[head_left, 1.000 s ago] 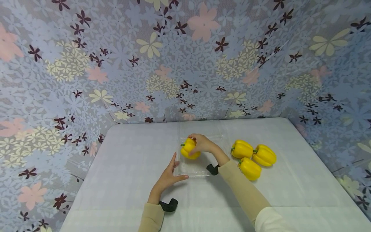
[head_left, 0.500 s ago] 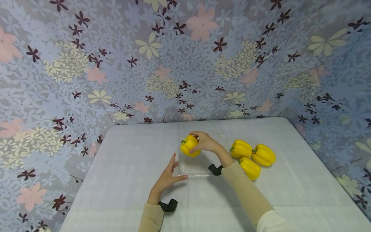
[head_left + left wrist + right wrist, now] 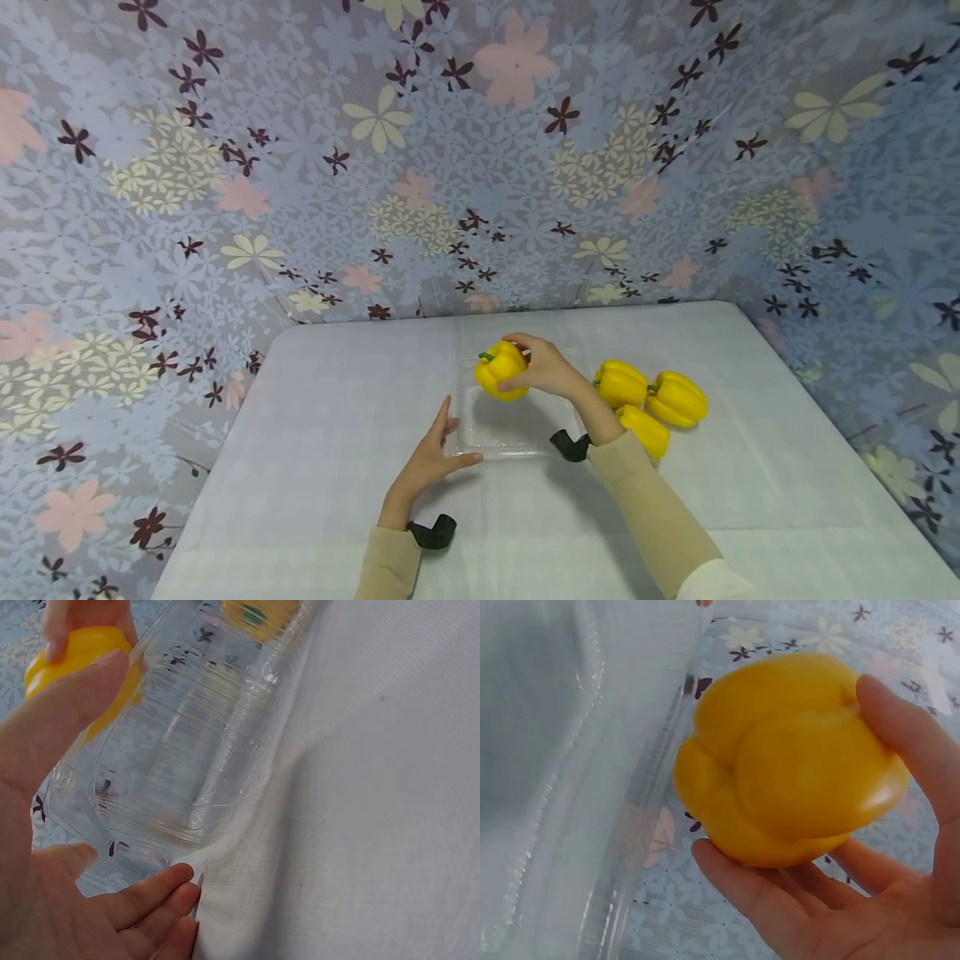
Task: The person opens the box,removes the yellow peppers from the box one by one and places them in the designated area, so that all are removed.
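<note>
A yellow bell pepper (image 3: 501,371) with a green stem hangs above a clear plastic container (image 3: 517,453) in the head view. My right hand (image 3: 549,368) grips it from the right side. The right wrist view shows the thumb and fingers (image 3: 742,889) around the pepper (image 3: 795,765), with its bottom lobes facing the camera. My left hand (image 3: 431,458) lies at the container's near left corner, thumb spread and fingers extended, holding nothing. In the left wrist view the container (image 3: 172,742) stands just beyond these fingers; whether they touch it I cannot tell.
Several things lie right of the container: yellow bell peppers at the back (image 3: 621,383), far right (image 3: 677,398) and front (image 3: 645,432), the last partly behind my right sleeve (image 3: 652,508). A white cloth covers the table (image 3: 337,400); a flowered fabric wall (image 3: 450,167) rises behind.
My right hand has lifted the pepper a little and carried it slightly to the right, and its stem end has turned. My left hand has stayed put. The head view has shifted slightly.
</note>
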